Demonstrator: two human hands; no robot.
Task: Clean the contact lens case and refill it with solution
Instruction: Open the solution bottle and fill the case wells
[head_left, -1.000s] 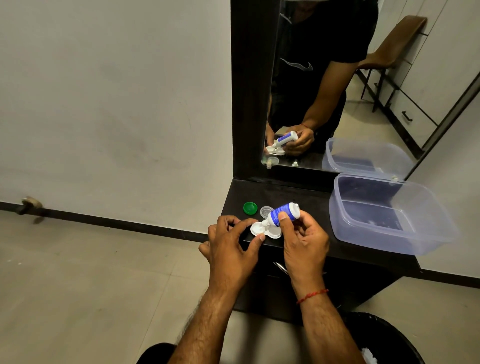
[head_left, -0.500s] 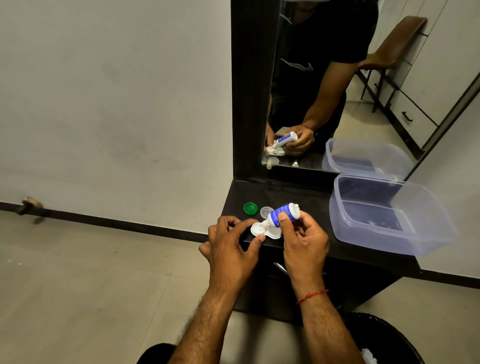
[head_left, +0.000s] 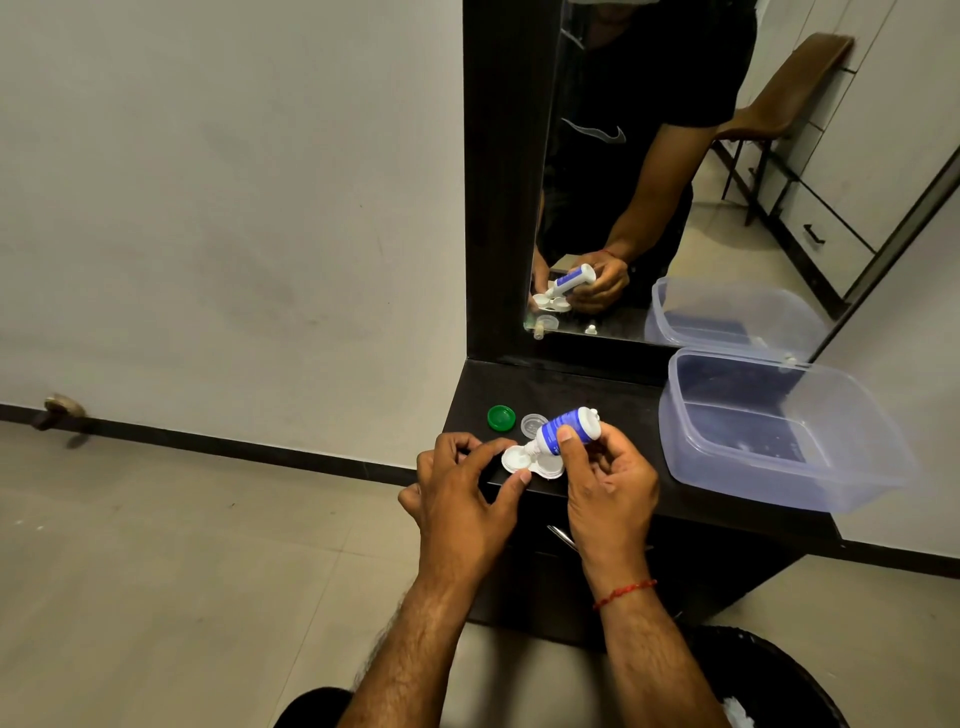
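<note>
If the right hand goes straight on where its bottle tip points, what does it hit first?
Likely the case, pinched by the left hand, almost at once; depth is unclear.

The lens case (head_left: 531, 462) sits on the counter (head_left: 613, 395), at its near edge. My left hand (head_left: 462, 499) pinches the case from its left. My right hand (head_left: 608, 483), on the case's right, holds the bottle (head_left: 567, 430) tilted nozzle-down over it. Just behind the case lie the left cap (head_left: 501, 418) and the right cap (head_left: 532, 425), side by side. The tub (head_left: 779, 486) stands well right of the case, and the mirror (head_left: 649, 182) is behind it.
</note>
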